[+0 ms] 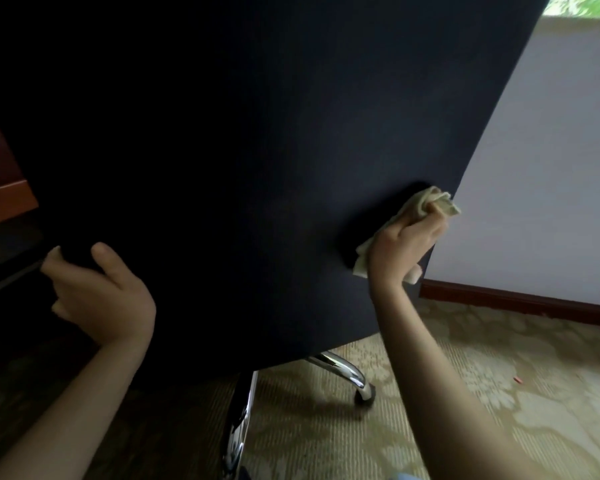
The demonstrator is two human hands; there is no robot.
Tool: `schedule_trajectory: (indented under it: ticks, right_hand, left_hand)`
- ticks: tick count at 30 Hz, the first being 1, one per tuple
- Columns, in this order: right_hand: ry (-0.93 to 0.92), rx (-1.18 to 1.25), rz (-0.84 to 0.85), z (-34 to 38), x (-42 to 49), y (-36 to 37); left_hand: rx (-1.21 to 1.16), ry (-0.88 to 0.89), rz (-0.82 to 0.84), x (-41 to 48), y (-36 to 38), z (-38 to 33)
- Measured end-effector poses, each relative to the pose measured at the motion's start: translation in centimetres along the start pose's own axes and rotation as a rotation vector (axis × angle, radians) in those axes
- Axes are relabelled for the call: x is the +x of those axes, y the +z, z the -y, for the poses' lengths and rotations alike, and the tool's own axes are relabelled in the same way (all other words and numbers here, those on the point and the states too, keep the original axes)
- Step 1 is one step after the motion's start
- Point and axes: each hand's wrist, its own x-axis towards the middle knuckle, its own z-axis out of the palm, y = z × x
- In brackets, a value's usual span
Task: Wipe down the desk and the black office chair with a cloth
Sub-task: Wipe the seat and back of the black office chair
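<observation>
Your right hand bunches the cloth in curled fingers and presses it to the back of the black office chair, at its lower right edge.

Your left hand, at the chair's left edge, appears to clasp that edge with thumb and fingers to steady it, though the shadow there makes the hold hard to read. To wipe well, flatten the wad so more cloth meets the fabric. Work in overlapping strokes from the chair's right edge toward its left, and brace with the left hand so the chrome base under the chair does not roll. Finish at the rim, wrapping the cloth around it. The desk shows only as a wooden corner left of the chair.
</observation>
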Motion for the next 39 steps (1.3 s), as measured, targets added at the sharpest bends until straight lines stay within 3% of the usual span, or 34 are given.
schedule_trajectory:
  ticks: [2, 4, 6, 8, 10, 13, 15, 17, 20, 21, 30, 36, 39]
  right_hand:
    - [-0.048, -0.040, 0.070, 0.3, -3.6, 0.5]
    - [-0.208, -0.039, 0.232, 0.6, -9.0, 0.5]
    - [-0.531, -0.031, 0.501, 0.9, -14.1, -0.2]
    - [-0.978, -0.078, 0.757, 0.5, -17.1, -1.2]
    - [-1.225, -0.101, 0.831, 0.0, -17.1, -1.3]
    - [-1.102, -0.057, 0.600, -0.8, -13.4, -0.9]
    - [-0.906, -0.118, 0.407, -2.5, -9.5, -0.6]
    - [-0.493, -0.182, 0.244, -4.7, -4.9, -0.3]
    - [0.367, -0.226, 0.110, -6.5, 0.3, -0.3]
    - [0.498, -0.260, 0.124, -6.9, 0.9, -0.3]
    - [0.487, -0.244, 0.334, -5.2, -3.3, -1.2]
    - [0.406, 0.027, 0.486, -1.1, -1.0, -2.7]
    - [0.222, 0.204, 0.423, 3.5, -0.1, -4.5]
  left_hand:
    - [0.001, -0.015, 0.004, -0.6, 0.1, -0.5]
    - [-0.005, -0.017, 0.017, -1.2, 0.0, -0.9]
    - [0.014, -0.014, 0.053, -1.8, -0.3, -1.2]
    - [0.034, -0.005, 0.087, -2.3, -0.7, -1.4]
    - [0.032, 0.007, 0.133, -2.7, -1.0, -1.6]
    - [0.020, 0.022, 0.214, -3.0, -1.4, -1.7]
    - [0.004, 0.037, 0.233, -3.6, -1.6, -2.2]
    - [0.009, 0.044, 0.226, -4.5, -1.5, -2.9]
    - [0.045, -0.001, 0.199, -6.0, -0.8, -4.1]
    - [0.060, -0.001, 0.190, -6.5, -0.6, -4.4]
    - [0.107, 0.069, 0.219, -11.7, 1.4, -7.4]
    - [-0.041, 0.238, 0.370, -14.8, 2.5, -9.3]
    - [-0.128, 0.301, 0.551, -16.0, 2.7, -9.4]
